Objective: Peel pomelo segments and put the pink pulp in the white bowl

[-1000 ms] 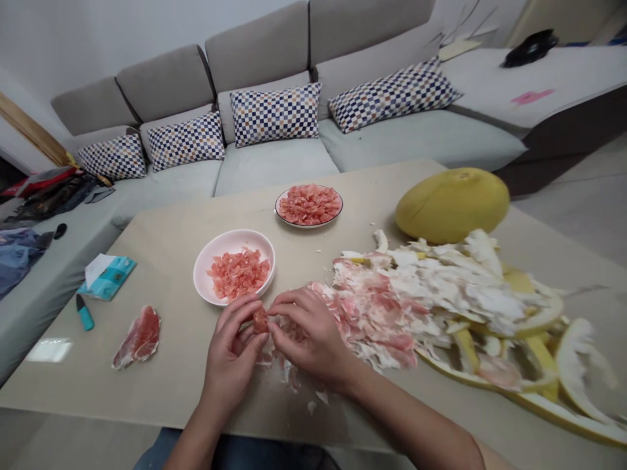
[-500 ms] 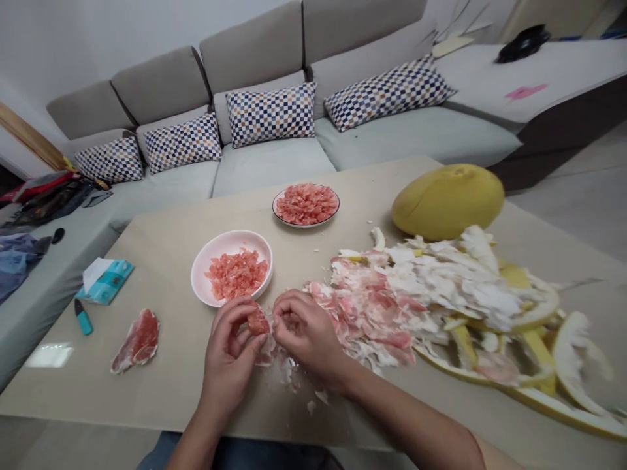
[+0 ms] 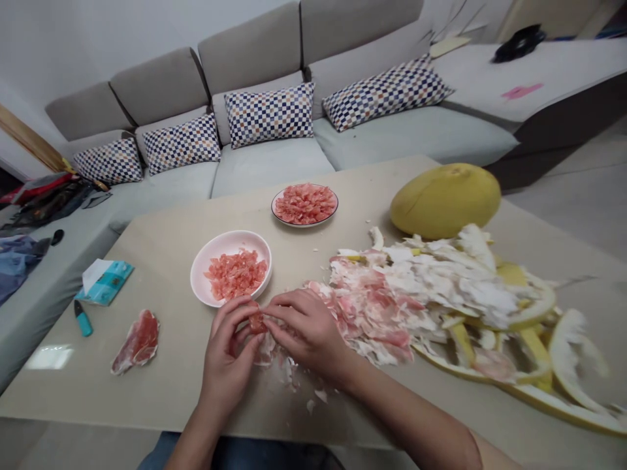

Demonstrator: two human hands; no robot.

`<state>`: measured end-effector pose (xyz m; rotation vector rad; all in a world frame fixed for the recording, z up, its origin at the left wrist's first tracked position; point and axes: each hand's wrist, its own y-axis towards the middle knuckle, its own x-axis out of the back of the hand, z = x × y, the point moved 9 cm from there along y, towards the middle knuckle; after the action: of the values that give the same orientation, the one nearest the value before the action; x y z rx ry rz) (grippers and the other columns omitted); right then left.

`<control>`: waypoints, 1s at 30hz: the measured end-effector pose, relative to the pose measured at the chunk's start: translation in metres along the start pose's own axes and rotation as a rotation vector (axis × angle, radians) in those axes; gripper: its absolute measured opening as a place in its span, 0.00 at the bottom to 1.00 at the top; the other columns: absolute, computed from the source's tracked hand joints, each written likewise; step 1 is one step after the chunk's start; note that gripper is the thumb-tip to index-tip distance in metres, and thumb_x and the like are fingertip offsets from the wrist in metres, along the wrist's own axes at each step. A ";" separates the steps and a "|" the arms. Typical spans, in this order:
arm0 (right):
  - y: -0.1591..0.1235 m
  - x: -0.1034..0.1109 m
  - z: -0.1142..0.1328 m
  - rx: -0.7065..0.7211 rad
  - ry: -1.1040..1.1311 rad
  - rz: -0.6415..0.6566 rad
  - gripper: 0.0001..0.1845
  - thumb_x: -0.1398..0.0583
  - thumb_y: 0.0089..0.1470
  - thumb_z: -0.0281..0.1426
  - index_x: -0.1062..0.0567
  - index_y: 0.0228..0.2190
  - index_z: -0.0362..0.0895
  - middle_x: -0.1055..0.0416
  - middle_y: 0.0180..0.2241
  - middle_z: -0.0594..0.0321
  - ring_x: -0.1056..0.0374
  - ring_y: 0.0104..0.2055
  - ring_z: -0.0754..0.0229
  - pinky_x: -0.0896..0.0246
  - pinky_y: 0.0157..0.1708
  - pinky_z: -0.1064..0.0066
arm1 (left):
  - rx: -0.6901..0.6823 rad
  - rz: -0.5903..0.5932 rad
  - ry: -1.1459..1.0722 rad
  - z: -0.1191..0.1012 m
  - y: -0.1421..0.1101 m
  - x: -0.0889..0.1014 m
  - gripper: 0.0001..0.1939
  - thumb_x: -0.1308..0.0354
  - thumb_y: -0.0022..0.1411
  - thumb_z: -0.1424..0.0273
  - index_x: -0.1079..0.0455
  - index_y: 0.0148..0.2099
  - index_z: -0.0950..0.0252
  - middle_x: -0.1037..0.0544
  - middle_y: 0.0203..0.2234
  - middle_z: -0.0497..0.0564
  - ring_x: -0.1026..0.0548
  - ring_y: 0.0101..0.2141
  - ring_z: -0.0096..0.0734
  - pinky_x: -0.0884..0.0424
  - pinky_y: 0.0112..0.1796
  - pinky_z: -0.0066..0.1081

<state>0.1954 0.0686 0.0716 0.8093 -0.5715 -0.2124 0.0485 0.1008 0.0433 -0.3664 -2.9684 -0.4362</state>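
Fruit pc point(image 3: 257, 322) is just off the near rim of the bowl point(image 3: 200, 274), slightly R. L hand point(image 3: 226, 352) has more of it, thumb & fingertips nearly closed around its L side; R hand point(image 3: 313, 336) fingertips touch its R edge, grip unclear. Long axis: can't tell, part hidden.

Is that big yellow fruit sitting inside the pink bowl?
No, the yellow fruit rests on the table, to the right of the plate and well away from the pink bowl.

No lettering can be read (not even on the packet point(image 3: 108, 284)).
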 end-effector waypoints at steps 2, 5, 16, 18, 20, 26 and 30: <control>0.000 -0.001 0.003 0.063 -0.078 0.029 0.05 0.39 0.59 0.28 0.23 0.37 0.47 0.22 0.34 0.59 0.30 0.34 0.57 0.40 0.36 0.63 | -0.001 0.011 0.026 0.001 0.000 -0.001 0.14 0.38 0.59 0.73 0.25 0.48 0.54 0.33 0.54 0.53 0.30 0.55 0.41 0.25 0.49 0.36; 0.000 -0.002 0.009 0.147 -0.137 0.050 0.05 0.40 0.59 0.28 0.23 0.36 0.45 0.22 0.32 0.58 0.30 0.33 0.56 0.41 0.34 0.63 | -0.014 0.029 0.058 0.000 0.000 -0.002 0.15 0.39 0.60 0.74 0.25 0.49 0.53 0.33 0.54 0.53 0.30 0.55 0.39 0.26 0.50 0.36; -0.003 -0.012 0.010 0.157 -0.217 0.090 0.08 0.44 0.58 0.25 0.25 0.31 0.44 0.24 0.28 0.58 0.31 0.31 0.57 0.43 0.34 0.64 | -0.066 0.132 0.264 0.001 0.001 -0.002 0.17 0.41 0.61 0.74 0.26 0.51 0.52 0.31 0.54 0.54 0.32 0.56 0.42 0.27 0.51 0.39; -0.003 -0.011 0.006 0.114 -0.205 0.061 0.07 0.43 0.56 0.24 0.27 0.29 0.44 0.25 0.27 0.59 0.32 0.30 0.57 0.43 0.33 0.65 | -0.063 0.154 0.250 0.001 0.001 -0.005 0.17 0.41 0.62 0.74 0.26 0.51 0.51 0.32 0.53 0.54 0.32 0.56 0.41 0.27 0.51 0.39; -0.001 -0.008 0.000 0.043 -0.126 0.039 0.05 0.42 0.54 0.24 0.28 0.28 0.44 0.26 0.26 0.60 0.32 0.30 0.58 0.42 0.32 0.66 | -0.043 0.157 0.186 0.001 0.001 -0.006 0.16 0.41 0.62 0.75 0.26 0.50 0.51 0.32 0.53 0.53 0.31 0.55 0.40 0.26 0.50 0.38; 0.005 -0.001 -0.013 -0.202 0.185 0.047 0.05 0.41 0.54 0.24 0.25 0.33 0.45 0.26 0.31 0.61 0.32 0.30 0.62 0.36 0.33 0.70 | 0.035 0.057 -0.021 0.001 0.005 0.002 0.15 0.36 0.57 0.74 0.25 0.47 0.55 0.32 0.54 0.53 0.31 0.56 0.42 0.27 0.51 0.38; -0.002 -0.016 -0.026 -0.410 0.289 0.161 0.06 0.36 0.53 0.29 0.24 0.36 0.45 0.25 0.31 0.63 0.32 0.26 0.64 0.36 0.30 0.72 | 0.036 0.030 -0.061 0.002 0.007 0.007 0.16 0.34 0.55 0.74 0.25 0.47 0.56 0.31 0.55 0.54 0.31 0.57 0.43 0.28 0.53 0.40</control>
<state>0.1969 0.0896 0.0496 0.3829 -0.3019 -0.0577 0.0433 0.1090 0.0442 -0.4278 -3.0209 -0.3748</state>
